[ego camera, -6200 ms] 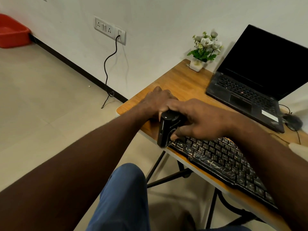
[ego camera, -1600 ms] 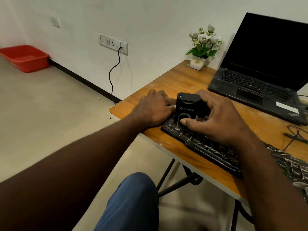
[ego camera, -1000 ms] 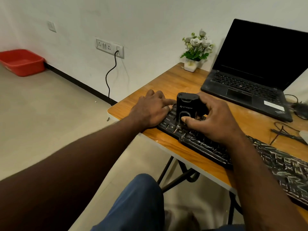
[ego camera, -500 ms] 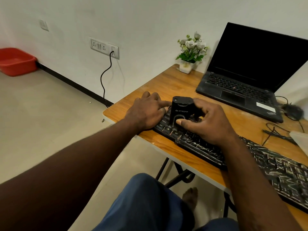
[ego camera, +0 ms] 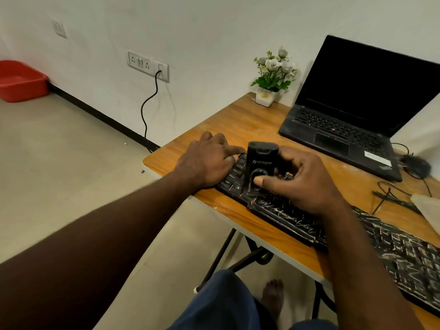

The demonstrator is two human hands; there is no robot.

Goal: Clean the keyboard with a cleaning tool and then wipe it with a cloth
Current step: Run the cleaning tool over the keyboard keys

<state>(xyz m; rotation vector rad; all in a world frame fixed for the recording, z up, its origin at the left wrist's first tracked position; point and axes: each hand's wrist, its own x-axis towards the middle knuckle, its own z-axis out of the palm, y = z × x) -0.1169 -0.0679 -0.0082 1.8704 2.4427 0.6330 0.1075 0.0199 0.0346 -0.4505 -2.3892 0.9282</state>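
Note:
A long black keyboard [ego camera: 285, 219] lies along the front edge of the wooden table [ego camera: 252, 122]. A small black cleaning tool [ego camera: 260, 160] stands upright on the keyboard's left end. My right hand [ego camera: 302, 182] grips it, thumb on its front and fingers wrapped behind. My left hand [ego camera: 209, 160] rests flat on the keyboard's left end and the table, index finger stretched toward the tool. A pale cloth [ego camera: 428, 208] shows at the right edge of the table.
An open black laptop [ego camera: 352, 122] stands at the back right, with a mouse [ego camera: 415, 164] and cables [ego camera: 392, 194] beside it. A small potted plant [ego camera: 271, 79] sits by the wall. A red tub [ego camera: 19, 82] is on the floor far left.
Over six seconds the tool went from tilted at the keyboard's left tip to upright on its keys. In the last second both hands and the tool have hardly moved; the camera shifted slightly.

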